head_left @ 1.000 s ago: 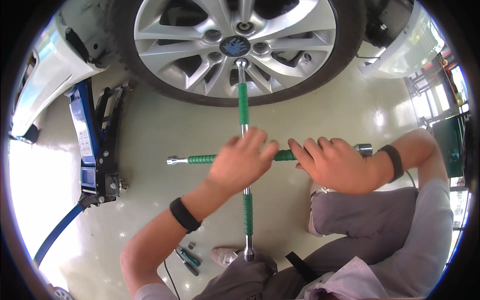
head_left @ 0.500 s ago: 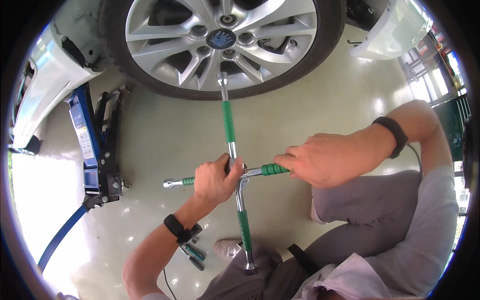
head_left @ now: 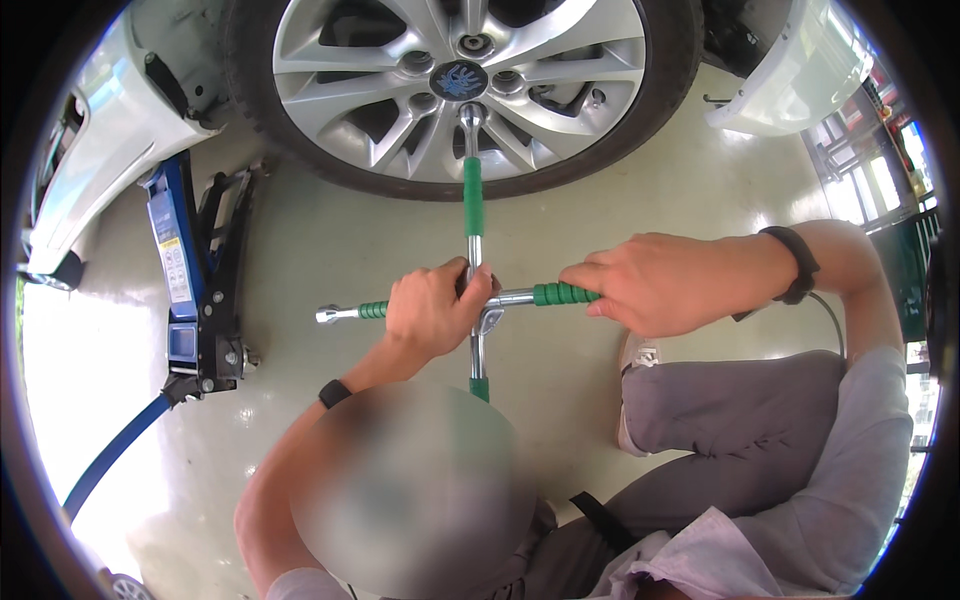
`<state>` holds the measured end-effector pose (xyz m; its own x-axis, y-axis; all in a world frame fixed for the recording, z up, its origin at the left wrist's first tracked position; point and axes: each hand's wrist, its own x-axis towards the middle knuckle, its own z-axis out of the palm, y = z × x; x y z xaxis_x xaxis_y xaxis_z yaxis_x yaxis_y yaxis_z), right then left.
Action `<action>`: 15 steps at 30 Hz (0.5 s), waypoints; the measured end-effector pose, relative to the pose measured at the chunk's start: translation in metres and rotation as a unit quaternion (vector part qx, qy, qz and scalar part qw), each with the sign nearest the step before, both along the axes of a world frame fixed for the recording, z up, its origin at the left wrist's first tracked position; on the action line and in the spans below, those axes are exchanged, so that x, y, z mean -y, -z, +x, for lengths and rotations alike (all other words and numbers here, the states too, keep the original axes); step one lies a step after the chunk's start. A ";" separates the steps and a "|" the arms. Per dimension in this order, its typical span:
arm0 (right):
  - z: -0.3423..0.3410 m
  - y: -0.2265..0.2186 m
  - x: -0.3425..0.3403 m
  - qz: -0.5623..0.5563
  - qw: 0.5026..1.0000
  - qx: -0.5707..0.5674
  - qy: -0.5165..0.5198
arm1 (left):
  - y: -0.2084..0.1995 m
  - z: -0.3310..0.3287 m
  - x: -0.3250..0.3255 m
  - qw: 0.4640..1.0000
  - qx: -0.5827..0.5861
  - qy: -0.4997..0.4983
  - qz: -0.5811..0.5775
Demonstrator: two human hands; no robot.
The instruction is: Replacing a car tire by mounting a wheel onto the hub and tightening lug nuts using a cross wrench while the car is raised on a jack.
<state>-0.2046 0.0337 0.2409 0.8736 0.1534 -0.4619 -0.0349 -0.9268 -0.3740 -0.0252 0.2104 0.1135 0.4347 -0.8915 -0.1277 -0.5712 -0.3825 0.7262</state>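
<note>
A chrome four-way lug wrench (head_left: 473,195) with green grips lies across my two hands. Its far socket meets the lug recess below the dark centre cap (head_left: 459,81) of the silver car wheel (head_left: 330,66); whether it seats on the nut cannot be made out. My left hand (head_left: 432,312) is wrapped round the wrench near its crossing, thumb toward the far arm. My right hand (head_left: 665,285) grips the green sleeve of the right arm. The left arm of the wrench sticks out past my left hand. A round blurred patch hides the near end.
At left stands a blue and black floor jack (head_left: 180,245) with a blue handle (head_left: 115,455). White body panels (head_left: 95,165) flank the wheel on both sides. My bent knee (head_left: 745,405) and shoe (head_left: 640,380) are at the lower right on the shiny floor.
Both hands have pushed the wrench forward, away from me. Its far socket has gone from in front of the lower rim up to the lug recess below the centre cap.
</note>
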 end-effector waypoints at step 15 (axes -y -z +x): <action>0.015 0.150 0.033 -0.050 0.993 0.065 -0.082 | -0.042 0.008 0.027 0.918 0.321 0.153 0.175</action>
